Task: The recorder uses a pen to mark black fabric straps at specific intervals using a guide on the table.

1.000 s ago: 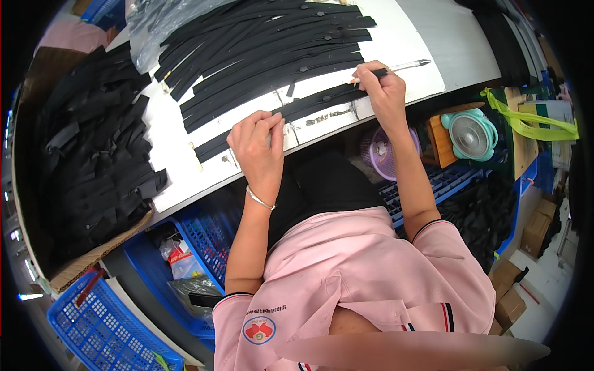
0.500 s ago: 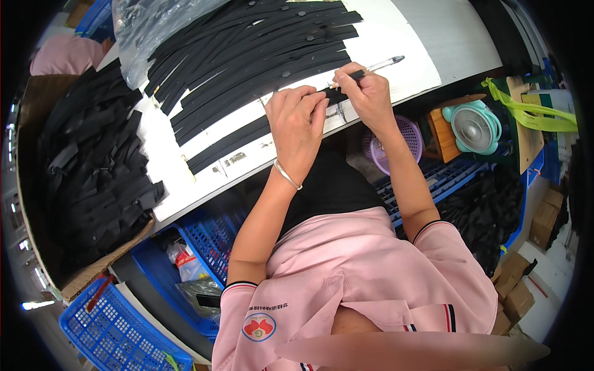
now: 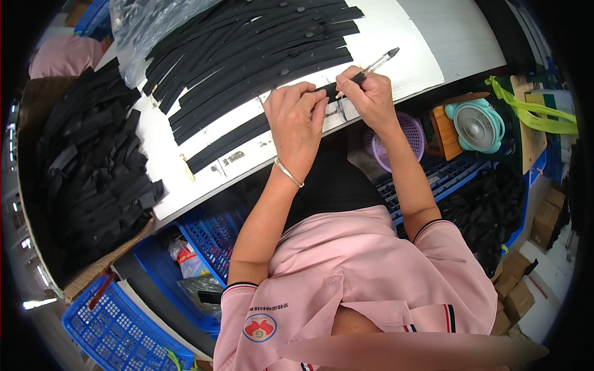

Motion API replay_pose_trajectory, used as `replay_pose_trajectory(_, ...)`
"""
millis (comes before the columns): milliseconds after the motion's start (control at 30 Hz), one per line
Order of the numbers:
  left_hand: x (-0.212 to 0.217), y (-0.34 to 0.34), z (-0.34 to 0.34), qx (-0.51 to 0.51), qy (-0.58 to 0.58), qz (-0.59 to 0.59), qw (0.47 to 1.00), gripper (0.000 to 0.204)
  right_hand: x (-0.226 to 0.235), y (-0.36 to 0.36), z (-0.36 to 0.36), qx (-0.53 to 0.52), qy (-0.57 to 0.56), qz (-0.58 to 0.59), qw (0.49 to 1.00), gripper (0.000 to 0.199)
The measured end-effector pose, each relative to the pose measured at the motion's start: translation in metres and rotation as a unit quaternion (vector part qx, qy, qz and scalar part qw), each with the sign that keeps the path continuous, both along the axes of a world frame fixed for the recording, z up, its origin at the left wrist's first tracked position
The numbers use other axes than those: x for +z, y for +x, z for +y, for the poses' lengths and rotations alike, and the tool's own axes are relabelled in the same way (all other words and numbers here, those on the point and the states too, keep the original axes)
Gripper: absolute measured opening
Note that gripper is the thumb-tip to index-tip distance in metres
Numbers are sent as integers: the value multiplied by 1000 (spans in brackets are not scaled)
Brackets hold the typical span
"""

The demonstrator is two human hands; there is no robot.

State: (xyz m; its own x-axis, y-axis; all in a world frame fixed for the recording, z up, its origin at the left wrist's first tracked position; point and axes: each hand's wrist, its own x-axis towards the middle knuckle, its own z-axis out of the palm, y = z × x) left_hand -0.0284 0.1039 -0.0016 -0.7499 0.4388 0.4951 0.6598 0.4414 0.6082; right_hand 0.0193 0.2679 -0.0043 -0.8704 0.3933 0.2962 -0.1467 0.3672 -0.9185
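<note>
My left hand [image 3: 296,123] presses down on a long black strip [image 3: 235,137] that lies near the front edge of the white table [image 3: 427,43]. My right hand [image 3: 366,93] grips a pen [image 3: 378,62], its tip held at the strip's right end beside my left fingers. Just beyond my hands, several more black strips [image 3: 260,55] lie side by side in a fanned row across the table.
A cardboard box [image 3: 93,167] heaped with black strips stands at the left. A clear plastic bag [image 3: 148,25] lies at the table's far left. Blue crates [image 3: 117,328], a purple basket [image 3: 405,139] and a small teal fan [image 3: 476,127] sit below the table edge.
My left hand slid right along the strip until it met my right hand. The right hand with the pen stayed at the strip's right end.
</note>
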Motion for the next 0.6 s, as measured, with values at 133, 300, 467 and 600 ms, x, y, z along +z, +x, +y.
replay_pose_trajectory(133,1,-1,0,-1,1,6,1000,13,3,0,1,6,18,-14,1000,17)
replay_pose_trajectory(300,-1,0,0,1,-7,17,1000,12,4,0,3,15,75,-32,997,18)
replay_pose_trajectory(467,10,-9,-4,17,-110,18,994,62,-1,9,5,5,-44,25,999,17)
replay_pose_trajectory(600,-5,-61,-12,-7,-210,29,977,68,1,8,-1,-36,-13,41,998,16)
